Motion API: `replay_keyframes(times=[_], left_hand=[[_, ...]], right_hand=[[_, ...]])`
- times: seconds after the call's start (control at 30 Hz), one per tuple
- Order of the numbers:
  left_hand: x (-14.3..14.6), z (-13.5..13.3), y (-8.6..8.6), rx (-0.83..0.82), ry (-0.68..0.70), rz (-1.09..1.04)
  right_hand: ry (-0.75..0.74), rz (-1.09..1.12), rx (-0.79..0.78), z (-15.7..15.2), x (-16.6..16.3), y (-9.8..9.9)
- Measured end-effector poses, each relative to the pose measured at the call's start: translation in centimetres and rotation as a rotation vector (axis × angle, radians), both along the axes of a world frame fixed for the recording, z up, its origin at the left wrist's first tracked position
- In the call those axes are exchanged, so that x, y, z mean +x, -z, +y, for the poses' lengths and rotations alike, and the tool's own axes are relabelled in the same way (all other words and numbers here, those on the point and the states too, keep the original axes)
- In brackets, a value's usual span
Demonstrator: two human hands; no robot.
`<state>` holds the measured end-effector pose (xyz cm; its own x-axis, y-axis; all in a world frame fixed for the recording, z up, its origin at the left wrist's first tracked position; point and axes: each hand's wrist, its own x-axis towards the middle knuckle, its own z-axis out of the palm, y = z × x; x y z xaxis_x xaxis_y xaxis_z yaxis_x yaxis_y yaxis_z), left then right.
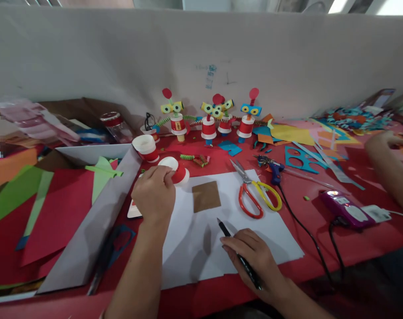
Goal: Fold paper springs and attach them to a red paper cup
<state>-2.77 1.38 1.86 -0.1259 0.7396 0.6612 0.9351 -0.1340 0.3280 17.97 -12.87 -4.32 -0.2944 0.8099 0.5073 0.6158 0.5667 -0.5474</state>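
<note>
My left hand [154,191] is closed at the near side of a red and white paper cup [180,173], which is tilted over; its fingertips are partly hidden. Between the fingers of my right hand [251,253] is a black pencil [244,262], its tip pointing up and left over the white paper [195,239]. A small brown square of paper [206,196] lies on the white sheets, just beyond the pencil tip. Scissors [251,188] with one red and one yellow handle rest partly on the sheets, blades spread.
Several paper-cup figures [208,127] stand along the back. At left is a box [88,235] of coloured paper, with stacked cups [145,147] behind. A blue glue gun [276,172] and purple power strip [346,209] lie right. Another person's arm [389,166] reaches in.
</note>
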Motion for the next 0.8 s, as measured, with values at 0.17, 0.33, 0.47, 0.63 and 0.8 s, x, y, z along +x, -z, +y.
replay_keyframes(times=[0.17,0.33,0.47,0.63,0.8], left_hand=[[-2.2,1.1,1.2,0.229,0.012,-0.068],[-4.0,1.5,1.2,0.492,-0.030,-0.143],[-3.5,1.5,0.9,0.589,0.070,-0.222],[-3.4,0.9,0.4,0.557,0.119,-0.133],[-4.0,0.3,0.1,0.472,0.047,-0.107]], right_hand=[[0.029,-0.079,-0.007,-0.1,0.2,0.8],[0.068,-0.223,-0.093,0.1,0.0,1.4],[0.114,-0.248,-0.043,0.4,-0.2,1.6],[0.125,-0.270,0.064,0.8,-0.3,1.3],[0.110,-0.268,0.147,1.2,-0.2,1.1]])
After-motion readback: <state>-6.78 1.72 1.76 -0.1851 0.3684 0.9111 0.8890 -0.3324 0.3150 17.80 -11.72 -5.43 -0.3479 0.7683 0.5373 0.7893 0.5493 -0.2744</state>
